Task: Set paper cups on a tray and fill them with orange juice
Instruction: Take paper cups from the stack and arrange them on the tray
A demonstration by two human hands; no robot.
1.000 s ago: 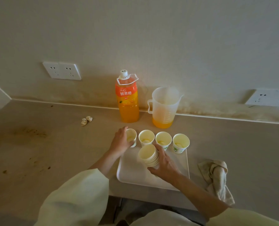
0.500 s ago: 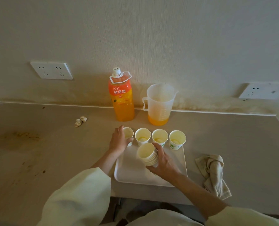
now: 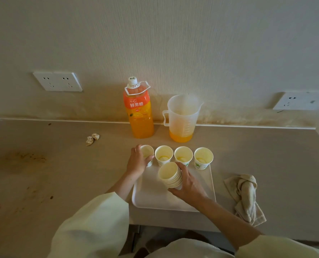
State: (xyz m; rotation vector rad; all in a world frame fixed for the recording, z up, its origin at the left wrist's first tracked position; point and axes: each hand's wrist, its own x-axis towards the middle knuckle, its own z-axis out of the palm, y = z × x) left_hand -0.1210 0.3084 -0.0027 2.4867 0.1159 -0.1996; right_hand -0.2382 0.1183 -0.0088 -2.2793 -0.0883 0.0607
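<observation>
Four paper cups [image 3: 183, 155] line the white tray's [image 3: 151, 198] far edge, the left hand [image 3: 137, 162] gripping the leftmost cup [image 3: 147, 151], the right hand [image 3: 189, 185] clasping a nested cup stack [image 3: 169, 175] above the tray, so filling from the measuring jug [image 3: 182, 118] beyond the tray seems mostly undone.

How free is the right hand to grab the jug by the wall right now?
Probably not yet: the right hand grips the stack of cups, and the row of cups stands between it and the jug.
</observation>
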